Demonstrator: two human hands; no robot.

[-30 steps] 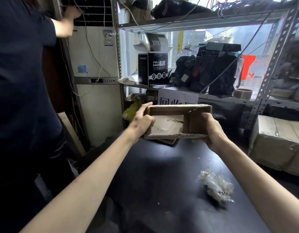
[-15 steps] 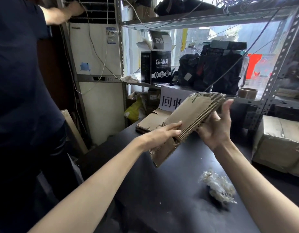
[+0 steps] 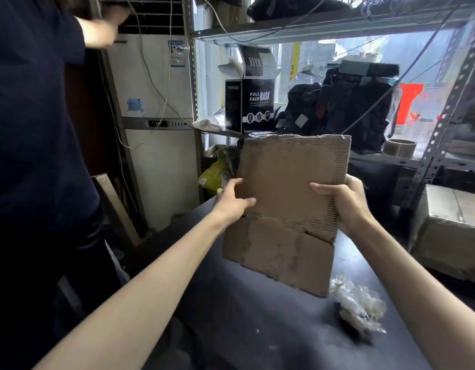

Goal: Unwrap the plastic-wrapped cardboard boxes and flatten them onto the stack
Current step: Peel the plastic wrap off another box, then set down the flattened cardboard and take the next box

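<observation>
A worn brown cardboard box, pressed flat, stands upright in the air above the black table, its broad face towards me. My left hand grips its left edge, thumb on the front. My right hand grips its right edge, thumb across the front. A crumpled wad of clear plastic wrap lies on the table at the lower right. A plastic-wrapped cardboard box sits at the far right. The stack of flattened boxes is hidden behind the held cardboard.
A person in a dark shirt stands close on the left, reaching up towards a white cabinet. A metal shelf rack behind the table holds a black mask box, dark bags and a tape roll.
The open box has been collapsed flat between my hands and turned upright, now facing me. The person on the left keeps an arm raised.
</observation>
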